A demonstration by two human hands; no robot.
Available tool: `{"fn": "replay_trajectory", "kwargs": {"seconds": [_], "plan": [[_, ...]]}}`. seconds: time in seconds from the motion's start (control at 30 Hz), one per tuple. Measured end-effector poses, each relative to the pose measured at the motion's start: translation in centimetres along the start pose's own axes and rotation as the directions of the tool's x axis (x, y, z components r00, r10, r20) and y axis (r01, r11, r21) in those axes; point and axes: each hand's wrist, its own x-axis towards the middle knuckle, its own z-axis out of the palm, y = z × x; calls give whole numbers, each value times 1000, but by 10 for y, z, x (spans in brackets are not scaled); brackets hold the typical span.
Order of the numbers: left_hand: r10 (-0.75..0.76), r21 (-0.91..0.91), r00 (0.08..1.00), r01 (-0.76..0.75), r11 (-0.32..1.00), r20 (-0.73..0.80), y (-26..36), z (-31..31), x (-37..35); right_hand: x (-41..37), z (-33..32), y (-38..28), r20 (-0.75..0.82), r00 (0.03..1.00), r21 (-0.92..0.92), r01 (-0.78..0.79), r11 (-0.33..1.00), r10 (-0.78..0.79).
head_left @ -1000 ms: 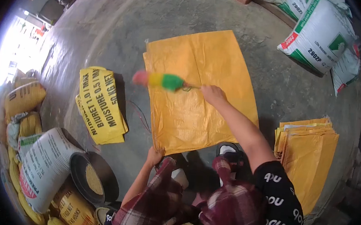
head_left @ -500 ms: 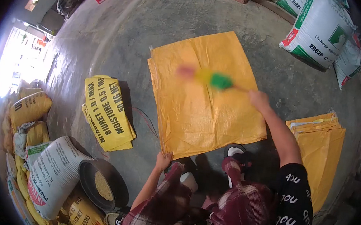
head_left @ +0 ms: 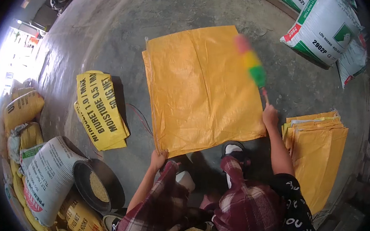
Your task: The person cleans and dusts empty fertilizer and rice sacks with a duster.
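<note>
A stack of large orange woven sacks (head_left: 200, 86) lies flat on the floor in front of my feet. At its near left corner, my left hand (head_left: 159, 158) is closed on the sack edge. My right hand (head_left: 270, 116), beyond the stack's right edge, grips the thin handle of a duster (head_left: 256, 73). The duster has pink, yellow and green bands; its head points away from me along the stack's upper right edge and is blurred by motion.
Folded yellow printed sacks (head_left: 101, 109) lie left, and more folded orange sacks (head_left: 315, 154) right. Lower left are a black basin (head_left: 81, 181) with grain and a filled white sack (head_left: 50, 174). White-green sacks (head_left: 323, 35) stand upper right.
The duster has swung from over the middle of the orange stack to its right edge. My right hand has moved slightly down. My left hand still holds the corner. The whole view has shifted a little.
</note>
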Motion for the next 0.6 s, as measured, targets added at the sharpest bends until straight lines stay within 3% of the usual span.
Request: {"fn": "replay_trajectory", "kwargs": {"seconds": [0.07,0.1,0.17,0.23,0.27,0.33,0.37,0.43,0.47,0.53,0.6], "plan": [[-45,65,999,43,997,26,3,-1,-1,19,10,3,-163,944,226,-246,943,285],[-4,-3,1000,4,1000,-3,-5,1,1,18,5,-3,-171,943,229,-242,943,284],[40,-77,998,-43,996,-42,-1,1,4,2,-7,-24,-180,963,309,-136,941,198],[-121,-164,987,137,977,106,23,-8,-3,-14,11,-22,-128,991,307,82,948,-44],[-124,-173,987,140,975,100,29,-10,-3,-23,15,-18,-127,990,306,93,948,-56],[-165,-416,982,188,890,92,37,-14,-3,-41,3,-28,156,956,43,246,968,-250],[-176,-429,981,193,882,80,37,-13,0,-41,-4,-30,164,949,43,266,963,-269],[-172,-413,985,169,895,29,38,-11,10,-35,-13,-33,145,989,35,-26,999,21],[-179,-427,984,167,889,13,39,-11,13,-28,-11,-30,147,989,36,-3,999,-3],[-169,-277,985,174,945,41,45,-13,21,-14,-9,-26,-61,922,439,-319,840,382],[-169,-337,986,164,927,13,52,-10,28,-13,-29,-26,-6,938,430,-310,848,346]]}}
